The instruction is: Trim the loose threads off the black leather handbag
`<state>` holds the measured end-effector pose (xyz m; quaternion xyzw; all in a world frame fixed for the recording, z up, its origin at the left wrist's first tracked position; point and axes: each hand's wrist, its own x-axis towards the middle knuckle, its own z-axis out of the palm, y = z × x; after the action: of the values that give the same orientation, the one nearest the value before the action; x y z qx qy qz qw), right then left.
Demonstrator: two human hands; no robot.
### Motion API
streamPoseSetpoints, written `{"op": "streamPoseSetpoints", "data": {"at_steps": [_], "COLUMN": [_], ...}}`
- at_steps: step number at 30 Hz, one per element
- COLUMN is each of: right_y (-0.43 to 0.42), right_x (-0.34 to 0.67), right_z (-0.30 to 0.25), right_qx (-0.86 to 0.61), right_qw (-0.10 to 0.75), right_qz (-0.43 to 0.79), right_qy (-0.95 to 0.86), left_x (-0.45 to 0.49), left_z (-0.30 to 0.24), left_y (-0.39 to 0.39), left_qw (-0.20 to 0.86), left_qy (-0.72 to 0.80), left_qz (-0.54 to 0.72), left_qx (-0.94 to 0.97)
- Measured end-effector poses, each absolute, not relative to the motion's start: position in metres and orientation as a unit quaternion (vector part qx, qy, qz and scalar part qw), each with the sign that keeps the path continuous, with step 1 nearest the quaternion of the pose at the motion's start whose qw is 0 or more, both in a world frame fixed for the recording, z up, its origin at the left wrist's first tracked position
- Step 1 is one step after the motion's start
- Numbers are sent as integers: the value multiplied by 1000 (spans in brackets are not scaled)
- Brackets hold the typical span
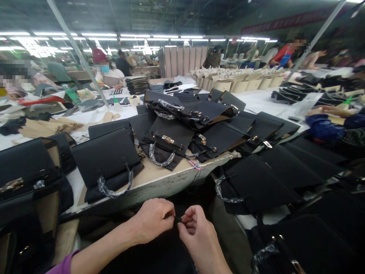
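My left hand (151,220) and my right hand (198,234) meet low in the middle of the view. Both have their fingers closed in a pinch on the upper edge of a black handbag (159,253), which lies in front of my body. A small dark bit shows between the fingertips, too small to make out. The rest of this bag is dark and cut off by the bottom of the view. Just beyond, a finished-looking black handbag (107,161) with a plastic-wrapped handle rests on the table edge.
More black handbags with gold clasps are piled on the table (171,179) ahead. Others lie on a surface to the right (276,179) and at the left. Beige bags (245,83) stand in rows farther back. Several co-workers are around; a blue sleeve (325,127) shows at right.
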<state>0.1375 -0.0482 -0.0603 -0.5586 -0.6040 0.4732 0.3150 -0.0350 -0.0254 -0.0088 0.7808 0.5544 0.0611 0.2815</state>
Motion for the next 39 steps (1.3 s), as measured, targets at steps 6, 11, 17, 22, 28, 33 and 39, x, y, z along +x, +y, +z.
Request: {"op": "streamPoseSetpoints", "data": {"at_steps": [6, 11, 17, 22, 28, 33, 39], "right_y": [-47, -48, -49, -56, -61, -56, -53], "right_x": [136, 138, 144, 146, 147, 146, 148], "right_z": [-57, -62, -60, -52, -52, -47, -48], "right_qx": [-559, -545, -522, -531, -544, -553, -550], "right_qw": [304, 297, 312, 296, 252, 230, 225], "right_qz": [419, 397, 479, 518, 452, 424, 415], "right_qy": [-647, -676, -634, -602, -660, -680, -689], "left_x": [-38, -42, -46, -49, -43, -32, -20], "left_z": [-10, -16, -24, -26, -16, 0, 6], "left_y": [-29, -30, -34, -40, -40, -37, -30], "left_qw": [258, 216, 138, 119, 80, 6, -65], "left_qy": [542, 479, 423, 404, 368, 297, 201], "left_qz": [67, 83, 108, 98, 60, 26, 4], "left_qx": [797, 847, 889, 902, 924, 955, 977]}}
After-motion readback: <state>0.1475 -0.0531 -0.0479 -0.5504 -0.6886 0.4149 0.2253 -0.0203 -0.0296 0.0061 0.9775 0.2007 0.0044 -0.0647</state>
